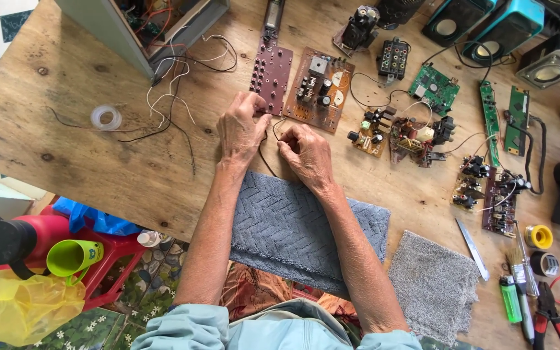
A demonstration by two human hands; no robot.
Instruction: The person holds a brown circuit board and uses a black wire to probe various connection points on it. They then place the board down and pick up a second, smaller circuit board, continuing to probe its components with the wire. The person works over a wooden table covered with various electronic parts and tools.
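- Left hand (241, 129) and right hand (306, 154) each pinch a thin black wire (266, 159) on the bench (85, 149).
- A hard tug could snap it or drag the board (271, 70) just beyond the left hand.

L hand (242, 128) & R hand (306, 153) pinching thin black wire (265, 155), wooden table (66, 116), circuit boards (319, 89) just beyond, grey mat (293, 227) below

A worn wooden table (85, 149) is carrying circuit boards (319, 89) toward its far edge, a grey towel (293, 227) overhanging its near edge.
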